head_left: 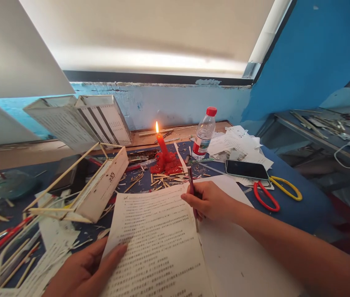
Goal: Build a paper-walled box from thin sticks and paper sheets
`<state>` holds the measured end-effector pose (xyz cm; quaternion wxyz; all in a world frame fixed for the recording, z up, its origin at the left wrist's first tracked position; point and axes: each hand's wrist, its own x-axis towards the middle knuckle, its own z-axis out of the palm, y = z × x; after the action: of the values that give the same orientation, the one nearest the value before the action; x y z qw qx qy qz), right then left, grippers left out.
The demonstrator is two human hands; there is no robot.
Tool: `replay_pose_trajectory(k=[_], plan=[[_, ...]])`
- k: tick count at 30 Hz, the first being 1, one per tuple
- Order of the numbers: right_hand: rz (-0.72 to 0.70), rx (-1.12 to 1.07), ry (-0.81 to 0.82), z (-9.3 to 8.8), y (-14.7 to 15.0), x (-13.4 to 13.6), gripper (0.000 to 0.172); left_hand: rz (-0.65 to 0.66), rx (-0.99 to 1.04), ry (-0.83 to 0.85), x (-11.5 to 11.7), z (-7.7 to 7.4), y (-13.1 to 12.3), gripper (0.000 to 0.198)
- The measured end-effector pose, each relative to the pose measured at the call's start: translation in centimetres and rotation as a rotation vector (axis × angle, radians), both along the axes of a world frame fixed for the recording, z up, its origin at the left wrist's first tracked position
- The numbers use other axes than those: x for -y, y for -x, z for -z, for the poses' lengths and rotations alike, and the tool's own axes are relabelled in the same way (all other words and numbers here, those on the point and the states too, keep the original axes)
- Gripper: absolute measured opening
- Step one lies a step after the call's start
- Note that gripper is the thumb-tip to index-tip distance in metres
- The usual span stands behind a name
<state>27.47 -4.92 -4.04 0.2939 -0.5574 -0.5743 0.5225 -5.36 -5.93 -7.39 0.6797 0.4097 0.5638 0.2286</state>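
A red pen (192, 194) is being gripped in the closed fingers of the right hand (209, 202), its tip being pressed to the right edge of the printed sheet (159, 239) — the sheet lying at the table's six o'clock. The sheet's left edge is being pinned by the left hand (90, 270), spread flat with nothing held. At twelve o'clock from the pen a lit red candle (162, 154) is burning; at one o'clock a water bottle (204, 134) is standing, and at three o'clock a phone (246, 169) and scissors (275, 194) are lying.
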Motion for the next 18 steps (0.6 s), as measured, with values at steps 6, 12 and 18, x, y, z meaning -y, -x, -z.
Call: replay_pose_trajectory(k=[6, 12, 18], plan=[[0.003, 0.098, -0.084, 0.4, -0.2, -0.5, 0.034, 0.012, 0.033, 0.022, -0.1, 0.1, 0.1, 0.052], [0.024, 0.121, -0.146, 0.4, -0.3, -1.3, 0.032, 0.047, 0.038, 0.023, -0.2, 0.1, 0.3, 0.05], [0.043, 0.141, -0.182, 0.6, -0.5, -3.4, 0.034, 0.083, 0.037, 0.027, -0.2, 0.5, 0.5, 0.05]])
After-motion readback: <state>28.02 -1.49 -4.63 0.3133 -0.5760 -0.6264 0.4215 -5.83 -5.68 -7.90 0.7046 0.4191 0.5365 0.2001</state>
